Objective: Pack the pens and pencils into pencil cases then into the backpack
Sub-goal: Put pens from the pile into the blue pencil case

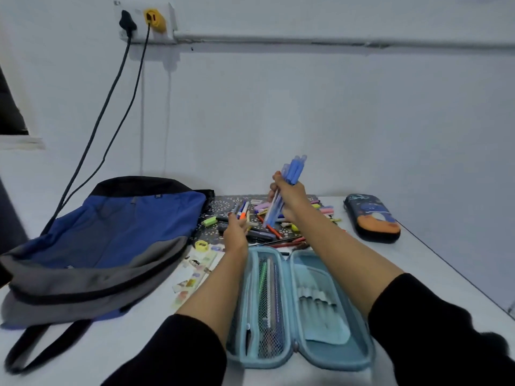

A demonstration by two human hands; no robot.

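Pens gathered, case open, nothing packed from this handful yet.
We see the right hand closed around a bundle of blue pens, raised over the pile; left hand reaches into the pile, grip unclear. Open case lies nearest us, backpack on the left. Risk: the bundle is held near one end, so pens may slip out when tipped into the case.
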